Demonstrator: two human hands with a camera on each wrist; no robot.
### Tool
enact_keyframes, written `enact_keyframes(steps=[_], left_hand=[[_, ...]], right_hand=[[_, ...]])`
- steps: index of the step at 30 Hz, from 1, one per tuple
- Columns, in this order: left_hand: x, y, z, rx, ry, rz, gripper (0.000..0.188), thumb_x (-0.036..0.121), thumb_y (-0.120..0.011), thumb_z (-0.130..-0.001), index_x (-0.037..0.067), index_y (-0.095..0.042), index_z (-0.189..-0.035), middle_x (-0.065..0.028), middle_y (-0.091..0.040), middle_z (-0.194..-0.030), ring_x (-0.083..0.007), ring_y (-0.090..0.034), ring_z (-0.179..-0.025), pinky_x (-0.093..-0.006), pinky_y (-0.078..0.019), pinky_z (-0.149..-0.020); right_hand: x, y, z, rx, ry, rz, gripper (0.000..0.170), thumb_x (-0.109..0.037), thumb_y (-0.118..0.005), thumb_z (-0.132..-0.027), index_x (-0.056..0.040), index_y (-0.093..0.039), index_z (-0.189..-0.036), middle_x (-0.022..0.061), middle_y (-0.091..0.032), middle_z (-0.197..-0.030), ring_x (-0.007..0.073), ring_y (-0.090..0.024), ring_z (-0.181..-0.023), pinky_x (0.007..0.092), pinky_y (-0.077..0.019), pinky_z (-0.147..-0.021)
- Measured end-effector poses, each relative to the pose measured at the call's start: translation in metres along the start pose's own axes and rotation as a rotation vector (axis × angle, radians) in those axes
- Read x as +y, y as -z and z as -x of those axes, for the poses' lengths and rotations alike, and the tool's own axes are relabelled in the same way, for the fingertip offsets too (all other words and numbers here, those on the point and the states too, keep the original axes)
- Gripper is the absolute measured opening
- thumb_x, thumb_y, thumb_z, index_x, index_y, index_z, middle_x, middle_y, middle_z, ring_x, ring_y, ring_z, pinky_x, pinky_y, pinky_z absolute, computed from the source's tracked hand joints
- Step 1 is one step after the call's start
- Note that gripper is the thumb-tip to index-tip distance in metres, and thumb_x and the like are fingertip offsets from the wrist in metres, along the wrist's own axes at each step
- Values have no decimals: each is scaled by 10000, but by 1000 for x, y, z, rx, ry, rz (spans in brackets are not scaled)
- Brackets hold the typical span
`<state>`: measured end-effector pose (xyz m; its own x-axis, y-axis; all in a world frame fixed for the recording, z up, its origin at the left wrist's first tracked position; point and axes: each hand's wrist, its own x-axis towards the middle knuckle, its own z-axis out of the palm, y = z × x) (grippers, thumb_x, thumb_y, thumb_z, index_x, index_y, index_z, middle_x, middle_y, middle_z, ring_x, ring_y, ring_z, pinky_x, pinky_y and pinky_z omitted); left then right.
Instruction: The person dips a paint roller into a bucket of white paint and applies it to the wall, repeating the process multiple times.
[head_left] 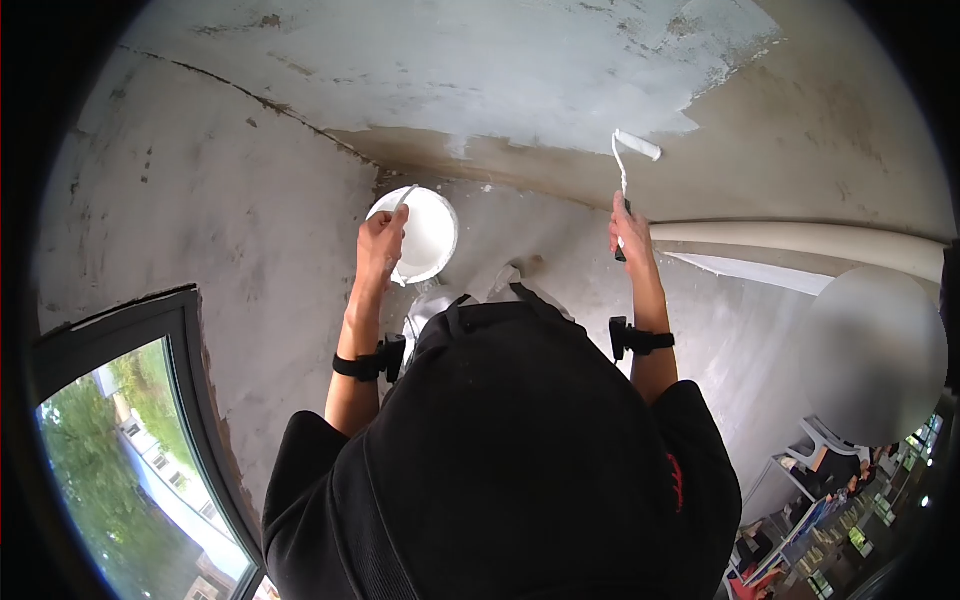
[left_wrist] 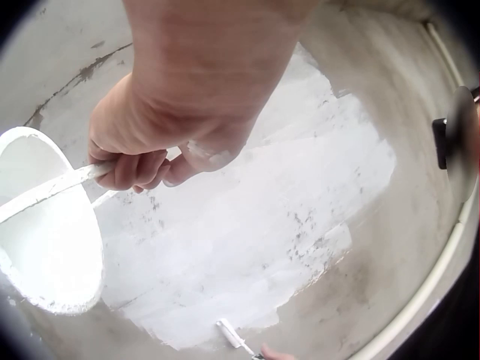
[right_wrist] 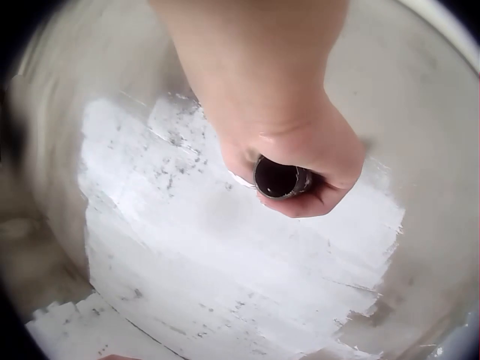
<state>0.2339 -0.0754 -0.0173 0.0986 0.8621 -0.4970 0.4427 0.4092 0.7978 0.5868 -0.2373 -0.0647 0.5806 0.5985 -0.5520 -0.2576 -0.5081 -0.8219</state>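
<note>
Gripping the handle (left_wrist: 56, 187) of a white bucket (head_left: 430, 240) near the lower edge of the wall (head_left: 790, 145), the left hand (head_left: 380, 245) is curled; the right hand (head_left: 630, 235) wraps a paint roller (head_left: 638, 146) at the white patch's (head_left: 520, 70) edge — the right-wrist view alone shows its hollow grip end (right_wrist: 276, 180), the head view the window (head_left: 130, 470).

Your left hand (head_left: 379, 245) grips the handle (left_wrist: 56, 191) of an open, round white bucket (head_left: 454, 243); your right hand (head_left: 637, 236) holds a black-handled white paint roller (head_left: 638, 146), head near the grey-brown, partly white-coated wall (head_left: 500, 70).
</note>
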Motion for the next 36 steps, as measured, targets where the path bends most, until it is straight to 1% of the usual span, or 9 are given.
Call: enact_keyframes(steps=[2, 4, 7, 12, 21, 28, 30, 33, 36], left_hand=[[2, -2, -1, 1, 29, -19, 337, 323, -627, -905, -9, -601, -860, 30, -452, -633, -62, -365, -500, -244, -301, -441], [0, -3, -3, -17, 17, -34, 374, 349, -626, -896, -17, -593, -824, 2, -484, -640, -79, -400, -506, -257, -328, -454], [-4, -3, -6, -44, 17, -41, 408, 369, -626, -887, -25, -585, -789, -24, -512, -645, -96, -437, -512, -270, -357, -467], [-1, -5, -8, -62, 35, -33, 392, 358, -630, -888, -19, -588, -792, -20, -513, -646, -98, -449, -507, -271, -366, -467], [2, -7, -4, -40, 32, -35, 394, 358, -628, -890, -17, -588, -776, -14, -503, -637, -97, -445, -501, -274, -366, -463], [-2, -8, -6, -23, 19, -1, 392, 352, -632, -887, -7, -573, -742, -1, -475, -605, -87, -420, -493, -269, -351, -456], [-3, -9, -5, -10, 29, 14, 393, 347, -635, -887, 1, -559, -719, 6, -461, -593, -84, -406, -484, -263, -340, -447], [0, -10, -2, 8, 25, 8, 400, 353, -645, -883, 5, -550, -708, 8, -456, -590, -83, -393, -475, -262, -333, -440], [-3, -8, -5, -12, 20, 26, 408, 362, -653, -878, 0, -552, -720, 8, -447, -582, -84, -387, -470, -265, -336, -439]], right_hand=[[-25, 11, 30, 24, 27, 15, 486, -523, -515, -939, -83, -451, -742, -22, -374, -522, 93, -352, -369, 268, -322, -358], [-46, 26, 51, -12, 47, 4, 524, -610, -503, -911, -108, -477, -765, -43, -386, -533, 74, -362, -376, 249, -322, -371], [-75, 34, 78, 20, 91, 11, 513, -582, -449, -948, -96, -480, -786, -38, -393, -540, 69, -357, -368, 244, -318, -364], [-79, 36, 79, 31, 25, 51, 525, -574, -419, -962, -80, -479, -798, -29, -396, -535, 80, -371, -369, 251, -331, -362], [-8, 24, -13, -145, -127, 47, 502, -518, -408, -971, -65, -465, -762, -2, -423, -538, 107, -425, -421, 291, -378, -405], [64, -16, -97, -207, -124, 9, 485, -504, -403, -979, -75, -472, -763, 11, -446, -540, 129, -427, -433, 294, -366, -418], [81, -29, -120, -203, -102, -11, 490, -389, -342, -989, -53, -491, -665, 75, -479, -544, 195, -472, -457, 350, -398, -466], [94, -41, -136, -202, -115, 22, 448, -416, -338, -997, -61, -477, -760, 56, -465, -538, 171, -438, -441, 342, -378, -452], [91, -53, -131, -173, -79, 14, 452, -414, -327, -999, -59, -474, -760, 62, -476, -545, 171, -441, -444, 352, -377, -452]])
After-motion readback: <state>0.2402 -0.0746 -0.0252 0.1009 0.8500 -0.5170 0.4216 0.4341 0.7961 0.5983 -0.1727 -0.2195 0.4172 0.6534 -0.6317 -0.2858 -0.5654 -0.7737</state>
